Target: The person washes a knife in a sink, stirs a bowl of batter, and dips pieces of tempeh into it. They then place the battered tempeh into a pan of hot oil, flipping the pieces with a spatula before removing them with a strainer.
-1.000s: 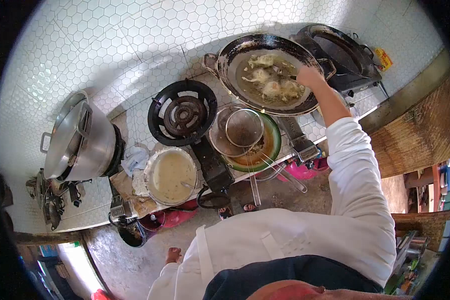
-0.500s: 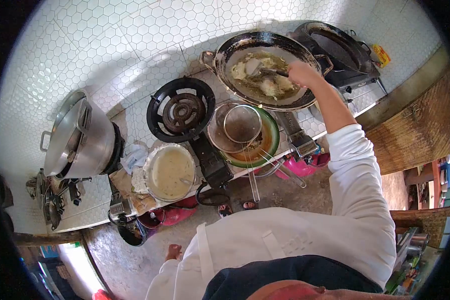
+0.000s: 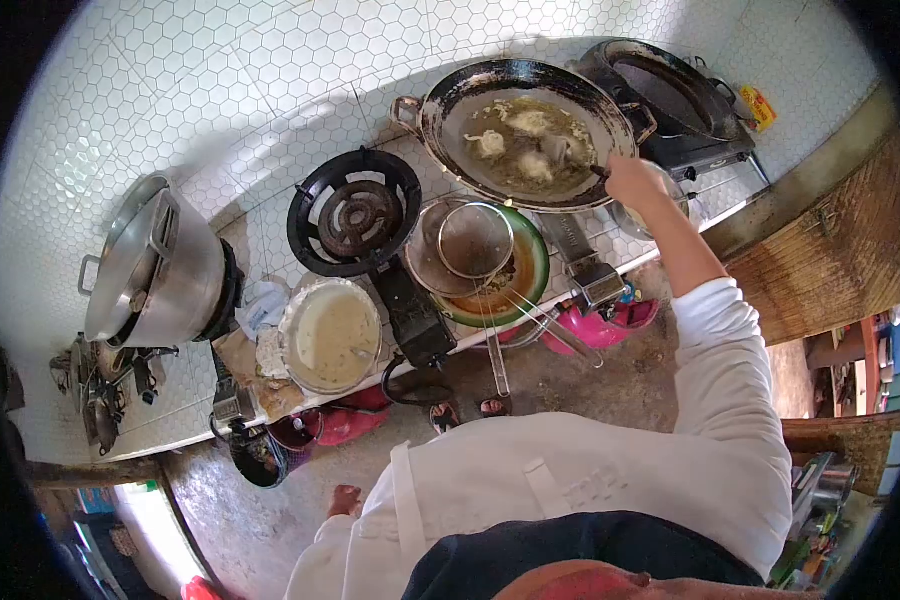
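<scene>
My right hand (image 3: 634, 182) is closed around the dark handle of a metal spatula (image 3: 564, 153), whose head sits in the hot oil of a large blackened wok (image 3: 460, 165). Several pale battered pieces (image 3: 535, 166) float in that oil, one of them right by the spatula head. Low beside my body hangs my left hand (image 3: 345, 500), its fingers loosely curled, with nothing visible in them. A bowl of pale batter (image 3: 332, 335) with green flecks stands on the counter, away from both hands.
Two wire strainers (image 3: 476, 241) rest over a green-rimmed basin (image 3: 538, 270). Left of it is a black gas burner (image 3: 355, 215), then a big aluminium pot (image 3: 175, 275). Another dark pan (image 3: 665, 95) sits on a stove at far right. A pink container (image 3: 610, 325) is below the counter edge.
My right hand has moved slightly right and down, drawing the spatula toward the wok's right side. The battered pieces have shifted apart in the oil. My left hand stays low.
</scene>
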The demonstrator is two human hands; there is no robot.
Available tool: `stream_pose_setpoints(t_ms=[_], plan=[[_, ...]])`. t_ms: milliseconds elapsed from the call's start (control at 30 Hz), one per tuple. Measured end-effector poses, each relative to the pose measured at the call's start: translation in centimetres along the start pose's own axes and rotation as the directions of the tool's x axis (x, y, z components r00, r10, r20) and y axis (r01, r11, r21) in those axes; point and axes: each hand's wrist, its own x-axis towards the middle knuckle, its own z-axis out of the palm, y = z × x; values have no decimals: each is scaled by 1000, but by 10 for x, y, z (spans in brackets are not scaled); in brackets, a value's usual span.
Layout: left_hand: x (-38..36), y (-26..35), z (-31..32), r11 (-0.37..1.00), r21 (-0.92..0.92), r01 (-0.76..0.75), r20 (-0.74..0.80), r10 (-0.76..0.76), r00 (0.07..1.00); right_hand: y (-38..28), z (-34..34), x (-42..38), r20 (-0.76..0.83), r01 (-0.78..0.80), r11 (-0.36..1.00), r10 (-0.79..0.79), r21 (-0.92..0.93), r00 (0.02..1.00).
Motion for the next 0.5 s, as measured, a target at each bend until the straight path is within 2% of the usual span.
stream_pose_setpoints(t_ms=[33, 67, 100, 133, 200, 233, 267, 300, 333, 367, 400, 433, 467, 500], plan=[[4, 4, 1, 1000, 0, 1, 0, -1, 1000, 6, 15, 9, -9, 9, 994, -8, 105, 1000], [13, 8, 1, 666, -576, 474, 170, -470, 866, 9, 25, 16, -10, 9, 994, -8, 106, 1000], [19, 10, -1, -110, -764, 636, 553, -621, 556, 12, 35, 23, 4, 23, 990, -24, 140, 1000], [23, 6, -2, -108, -764, 636, 551, -622, 557, 16, 39, 25, 17, 37, 984, -40, 173, 999], [29, -4, -5, 31, -703, 711, 608, -492, 623, 10, 25, 13, 15, 41, 985, -44, 168, 999], [27, 4, -10, 32, -701, 713, 609, -493, 621, 6, 13, 5, 12, 48, 986, -51, 161, 999], [26, 20, -24, -72, -756, 651, 545, -621, 564, 2, -2, -6, 13, 48, 986, -51, 162, 999], [24, 35, -35, -144, -817, 559, 467, -734, 493, -2, -20, -17, 22, 12, 996, -14, 89, 1000], [20, 27, -21, 326, -731, 600, 348, -579, 738, -3, -28, -22, 28, -24, 1000, 23, 15, 999], [15, 19, -3, 861, -340, 379, 175, -338, 925, 0, -27, -20, 29, -20, 1000, 20, 14, 999], [13, 17, -2, 996, 16, 87, 1, -87, 996, 5, -24, -16, 18, -20, 1000, 20, -21, 1000], [14, 24, -4, 859, -359, 365, 298, -265, 917, 9, -22, -11, 6, -20, 998, 21, -56, 1000], [18, 38, -24, 280, -628, 726, 595, -428, 680, 10, -20, -5, 5, -16, 998, 17, -57, 1000], [22, 52, -40, -187, -534, 825, 770, -511, 382, 10, -18, 2, 31, -57, 997, 59, -46, 998]])
